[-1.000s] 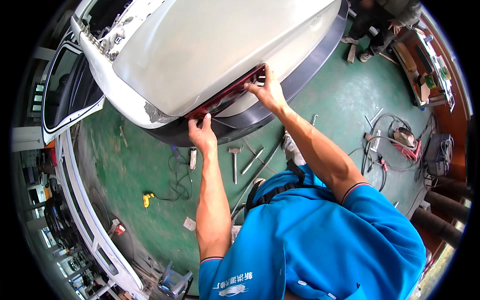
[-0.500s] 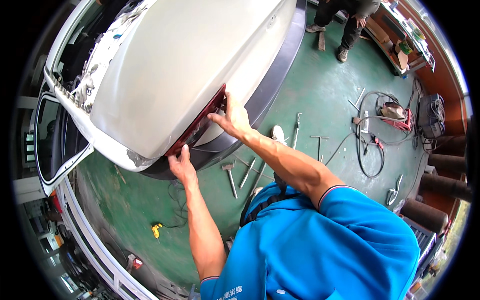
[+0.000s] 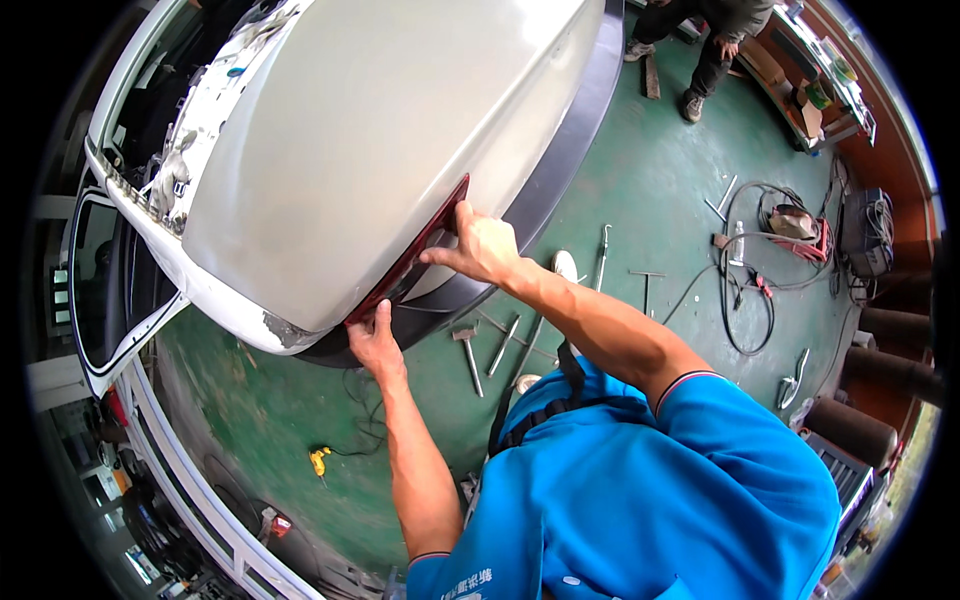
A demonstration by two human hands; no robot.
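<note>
A long red tail light [image 3: 398,273] lies against the rear corner of a pale car body [image 3: 350,130], just above the dark bumper [image 3: 562,168]. My left hand [image 3: 376,342] grips the lamp's lower, nearer end, with the thumb on its face. Around the upper, farther part of the lamp my right hand [image 3: 484,246] is closed, thumb toward the middle and fingers near the tip. Part of the lamp's outer side is hidden by my right hand. Whether the lamp sits flush in the body I cannot tell.
On the green floor lie a hammer [image 3: 467,358], metal rods, a T-shaped tool [image 3: 647,288] and a yellow drill [image 3: 319,463] with its cord. Coiled cables [image 3: 728,300] are at the right. A person [image 3: 708,45] stands near a cluttered bench. The car door [image 3: 95,290] hangs open at left.
The view has shifted slightly, so the car and floor tools sit a little differently in it. Both hands keep their hold on the tail light, and its tilt looks slightly changed.
</note>
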